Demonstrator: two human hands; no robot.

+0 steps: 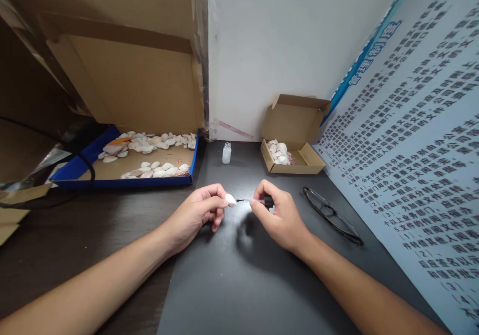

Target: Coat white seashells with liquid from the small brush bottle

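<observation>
A small white seashell (230, 200) is pinched between the thumb and forefinger of my left hand (204, 208). My right hand (279, 215) grips a small brush with a black cap (268, 202), its thin stem pointing left. The dark brush tip lies right at the shell's right edge; whether it touches I cannot tell. Both hands are over the dark grey mat (209, 285). Beyond them a small uncapped bottle (226, 153) with whitish contents stands upright.
At the left, a blue-edged cardboard tray (123, 182) holds many shells in two rows. An open cardboard box (299, 169) with shells stands back right. Black-framed glasses (333, 215) lie near the printed board (411, 140). A black cable (92, 168) loops at far left.
</observation>
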